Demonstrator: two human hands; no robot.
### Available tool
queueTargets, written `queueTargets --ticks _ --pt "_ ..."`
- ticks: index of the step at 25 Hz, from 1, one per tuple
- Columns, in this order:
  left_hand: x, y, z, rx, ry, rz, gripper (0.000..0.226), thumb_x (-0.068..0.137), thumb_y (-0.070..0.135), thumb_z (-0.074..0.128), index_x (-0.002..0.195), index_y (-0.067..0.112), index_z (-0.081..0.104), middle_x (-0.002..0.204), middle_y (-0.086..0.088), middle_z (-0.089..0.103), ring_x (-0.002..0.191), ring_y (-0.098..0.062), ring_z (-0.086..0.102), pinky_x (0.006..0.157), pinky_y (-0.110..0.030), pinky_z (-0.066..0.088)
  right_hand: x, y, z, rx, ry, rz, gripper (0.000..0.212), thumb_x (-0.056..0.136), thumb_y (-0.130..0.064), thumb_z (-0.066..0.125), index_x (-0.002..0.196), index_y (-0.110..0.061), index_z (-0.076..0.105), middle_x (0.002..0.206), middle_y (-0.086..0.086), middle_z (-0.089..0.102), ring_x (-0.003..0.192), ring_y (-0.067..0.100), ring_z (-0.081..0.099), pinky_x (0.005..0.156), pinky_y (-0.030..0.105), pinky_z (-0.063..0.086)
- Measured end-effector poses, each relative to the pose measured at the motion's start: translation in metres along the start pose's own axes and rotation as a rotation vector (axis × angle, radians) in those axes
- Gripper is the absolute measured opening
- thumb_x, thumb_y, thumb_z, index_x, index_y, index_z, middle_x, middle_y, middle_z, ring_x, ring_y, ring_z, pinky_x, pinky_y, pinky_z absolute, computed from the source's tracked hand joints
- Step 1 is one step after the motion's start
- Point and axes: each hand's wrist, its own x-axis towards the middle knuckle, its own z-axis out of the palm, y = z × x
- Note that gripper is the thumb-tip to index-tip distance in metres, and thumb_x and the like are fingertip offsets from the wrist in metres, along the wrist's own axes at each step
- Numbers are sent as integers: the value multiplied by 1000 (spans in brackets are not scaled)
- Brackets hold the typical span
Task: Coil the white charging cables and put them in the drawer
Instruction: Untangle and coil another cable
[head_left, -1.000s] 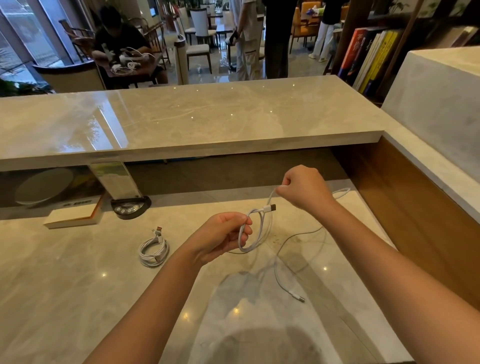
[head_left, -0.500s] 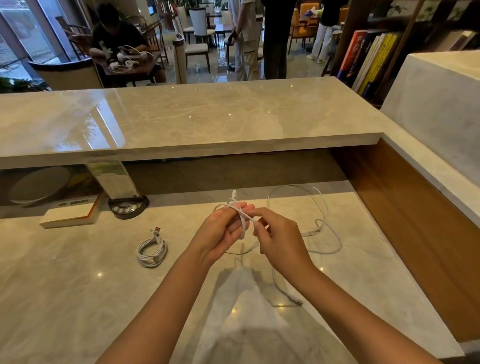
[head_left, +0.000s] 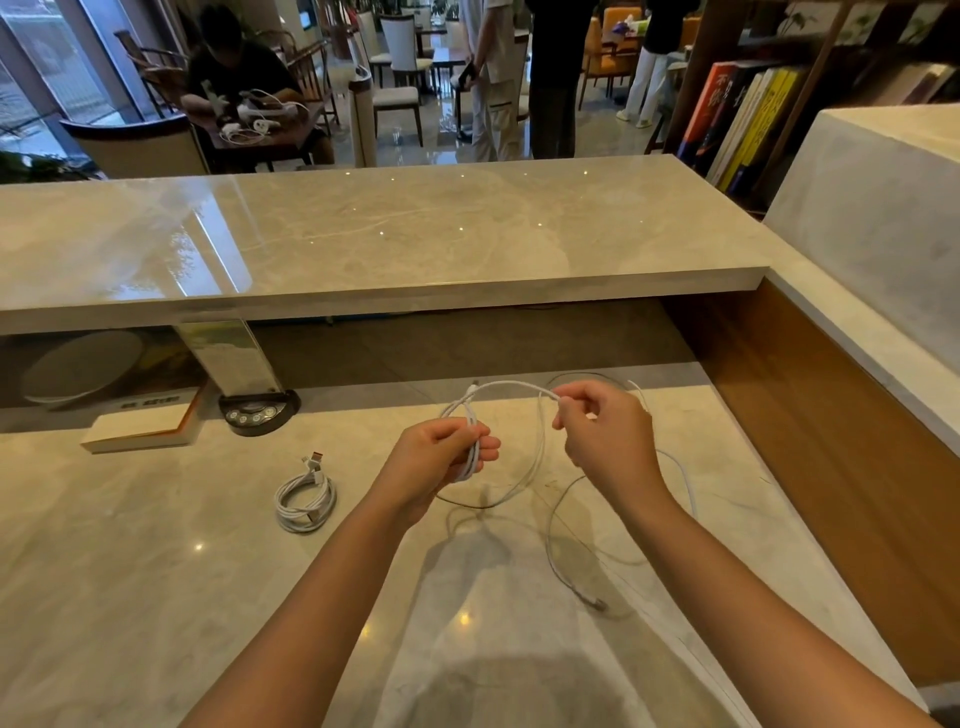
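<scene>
My left hand (head_left: 441, 457) grips a small bundle of loops of a white charging cable (head_left: 506, 385) above the marble desk (head_left: 156, 597). My right hand (head_left: 602, 431) pinches the same cable a little to the right, and a strand arches between both hands. The rest of the cable hangs loose and trails over the desk to its plug end (head_left: 600, 603). A second white cable (head_left: 305, 496) lies coiled on the desk left of my left hand. No drawer is visible.
A raised marble counter (head_left: 415, 234) overhangs the back of the desk. A wooden side panel (head_left: 831, 467) walls the right. A book (head_left: 137, 428) and a round black button pad (head_left: 257, 413) sit at the back left. People and tables fill the room beyond.
My right hand has pulled away to the right from my left hand, drawing out an arch of cable. The left hand keeps the loops where they were.
</scene>
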Motion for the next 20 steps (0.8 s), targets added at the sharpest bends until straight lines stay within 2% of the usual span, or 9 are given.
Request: queueTargets --ticks 5,9,13,15,18,20 --pt "2 -5 7 -260 61 34 17 95 13 47 96 11 64 97 -5 72 87 -12 71 74 -20 57 -28 16 17 25 -103 77 13 91 -8 50 84 -13 59 70 2 64 37 8 56 41 19 46" --pt "1 -6 13 -213 12 84 22 97 11 43 99 11 65 104 -7 71 95 -14 70 79 -22 55 -39 22 33 50 -140 103 12 92 -10 50 82 -12 56 73 4 65 44 14 61 48 25 53" --pt "3 -8 18 -198 60 162 21 95 10 46 96 13 66 87 0 72 85 -14 69 76 -22 55 -41 14 45 58 -145 72 12 93 -15 51 82 -14 55 75 3 65 48 15 63 54 29 55" --pt "7 -5 17 -432 34 110 19 96 9 43 96 9 62 72 0 65 73 -12 63 74 -24 55 -41 14 45 82 -173 52 12 92 -20 53 82 -16 57 71 0 65 51 13 62 55 28 55" --pt "12 1 2 -823 -59 11 17 95 5 38 93 8 54 64 0 50 58 -8 52 69 -26 56 -41 30 38 161 -439 14 15 92 -19 55 81 -14 63 61 -3 59 49 10 54 52 24 46" --pt "10 5 -11 -924 -143 -20 15 91 6 39 89 10 53 62 2 45 51 -6 47 61 -23 54 -36 41 27 209 -673 30 19 93 -13 53 79 -14 67 57 -4 54 49 8 51 52 21 43"
